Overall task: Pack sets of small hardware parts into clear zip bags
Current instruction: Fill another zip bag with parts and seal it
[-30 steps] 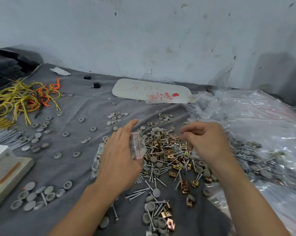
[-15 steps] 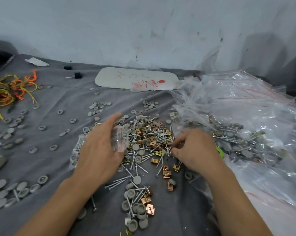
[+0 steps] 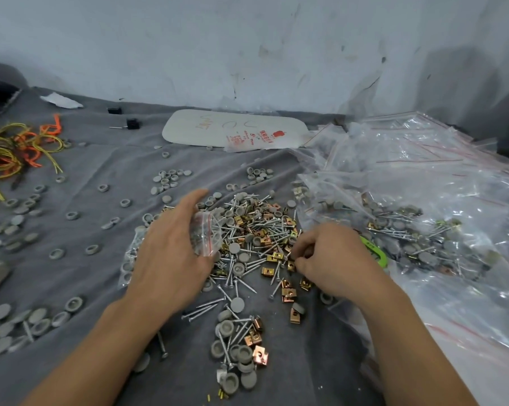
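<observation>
A heap of silver screws, gold clip nuts and grey round caps lies mid-table on grey cloth. My left hand holds a small clear zip bag with a red seal line against its palm, just left of the heap. My right hand rests low at the heap's right edge, its fingertips pinching at gold clip nuts. A smaller cluster of the same parts lies nearer to me.
Filled clear zip bags pile up on the right. A flat pack of empty bags lies by the wall. Loose grey caps dot the left side, with yellow and orange ties at far left.
My right hand dropped from above the heap to its lower right edge and closed its fingertips on clip nuts. The left hand kept its hold on the bag. The view shifted rightward.
</observation>
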